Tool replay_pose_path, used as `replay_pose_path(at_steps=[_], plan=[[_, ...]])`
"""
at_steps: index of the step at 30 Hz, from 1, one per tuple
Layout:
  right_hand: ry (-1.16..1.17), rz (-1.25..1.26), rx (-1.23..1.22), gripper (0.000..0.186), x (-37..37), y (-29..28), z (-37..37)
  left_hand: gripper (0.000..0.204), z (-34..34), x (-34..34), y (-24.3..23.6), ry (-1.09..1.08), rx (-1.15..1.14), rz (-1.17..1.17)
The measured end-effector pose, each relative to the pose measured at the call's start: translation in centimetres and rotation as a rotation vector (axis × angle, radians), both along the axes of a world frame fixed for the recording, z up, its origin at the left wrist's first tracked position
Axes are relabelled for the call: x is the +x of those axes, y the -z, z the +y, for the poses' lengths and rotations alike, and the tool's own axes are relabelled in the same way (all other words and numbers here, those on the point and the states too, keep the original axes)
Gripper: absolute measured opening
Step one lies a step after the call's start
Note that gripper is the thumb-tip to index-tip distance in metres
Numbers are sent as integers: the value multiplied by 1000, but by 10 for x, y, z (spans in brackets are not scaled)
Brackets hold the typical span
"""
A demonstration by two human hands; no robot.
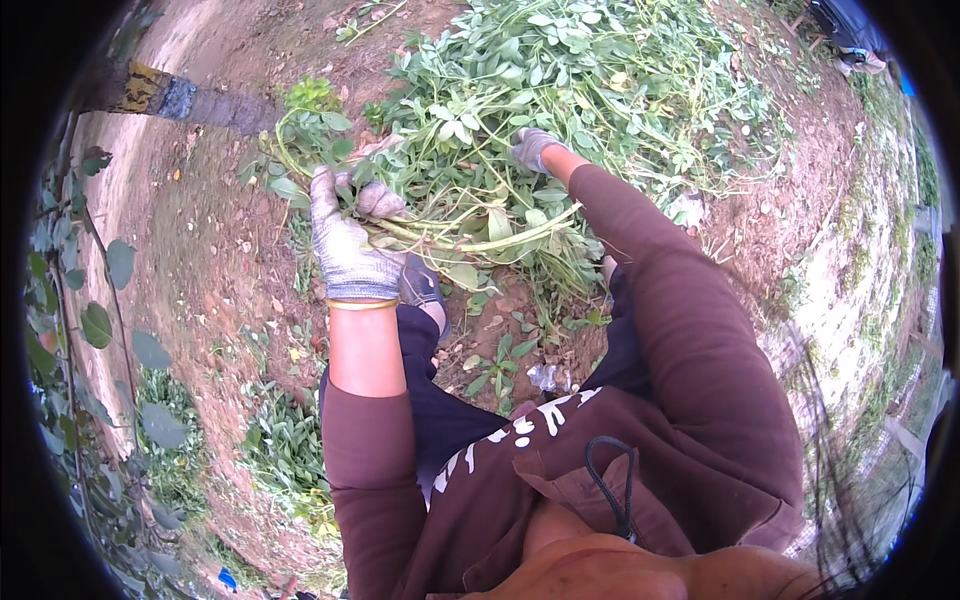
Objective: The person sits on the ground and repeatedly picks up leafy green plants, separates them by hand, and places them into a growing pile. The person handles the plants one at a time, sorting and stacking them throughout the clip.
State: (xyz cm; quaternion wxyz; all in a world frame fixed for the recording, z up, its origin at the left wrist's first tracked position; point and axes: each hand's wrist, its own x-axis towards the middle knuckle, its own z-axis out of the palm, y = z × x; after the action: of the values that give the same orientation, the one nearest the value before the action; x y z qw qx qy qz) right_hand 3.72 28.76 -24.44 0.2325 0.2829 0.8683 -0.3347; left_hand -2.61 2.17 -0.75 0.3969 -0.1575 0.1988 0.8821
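Got the left hand (pixel 352 235) wrapped snugly round a loose bundle of long stems (pixel 500 238), fingers curled in on them. Smooth, bendy, yellow-green stalks, fanning out well to the right of the grip. Frilly bright-green leaves (pixel 313 98) just above the fist too, can't tell if all from the same bundle. Pale grey knit glove on that hand, kind of ribbed, with a thin yellowish band (pixel 362 303) at the wrist. Bare forearm below that, then a soft brown sleeve (pixel 370 450).

Just under and right of the grip, a bluish-grey shoe (pixel 424 290). Further down that way, dark trousers (pixel 455 425), a small broad-leaved seedling (pixel 500 375) and a crumpled, shiny pale scrap (pixel 548 378) on the dirt.

Up and to the right of the left grip: right hand (pixel 536 150), similar knit glove, in at the near edge of the greenery. Fingertips half lost in leaves, so can't tell whether pinching anything or just resting.

Beyond both hands, a big floppy heap (pixel 590 70) of oval leaves and tangled stalks, a few yellowed bits mixed in. Crumbly reddish-brown soil (pixel 230 240) left of the grip, littered with dry flakes. Past that, up and left, a rough round trunk or post (pixel 205 103) with yellow and blue-grey patches. Way off upper right, a dark bulky object (pixel 850 25), too cut off to identify.
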Motion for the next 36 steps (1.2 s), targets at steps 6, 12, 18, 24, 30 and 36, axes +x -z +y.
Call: replay_pose_path(at_steps=[6, 12, 18, 24, 30, 36], plan=[[211, 432, -225, 21, -36, -105, 4, 37, -7, 2, 9, 2, 0, 69], [451, 810, -1413, 15, -31, -209, 16, 25, 10, 22, -9, 4, -395, 152], [308, 643, -1367, 21, -18, -253, -34, 30, 14, 24, -6, 76, -500, 258], [-165, 514, -967, 36, -11, -255, -65, 34, 7, 22, -4, -15, -503, 352], [-234, 387, -887, 35, -6, -225, -120, 38, 10, 26, -6, 56, -499, 371], [-426, 490, -1017, 73, -9, -205, -160, 31, -12, 1, 0, -221, -670, 372]])
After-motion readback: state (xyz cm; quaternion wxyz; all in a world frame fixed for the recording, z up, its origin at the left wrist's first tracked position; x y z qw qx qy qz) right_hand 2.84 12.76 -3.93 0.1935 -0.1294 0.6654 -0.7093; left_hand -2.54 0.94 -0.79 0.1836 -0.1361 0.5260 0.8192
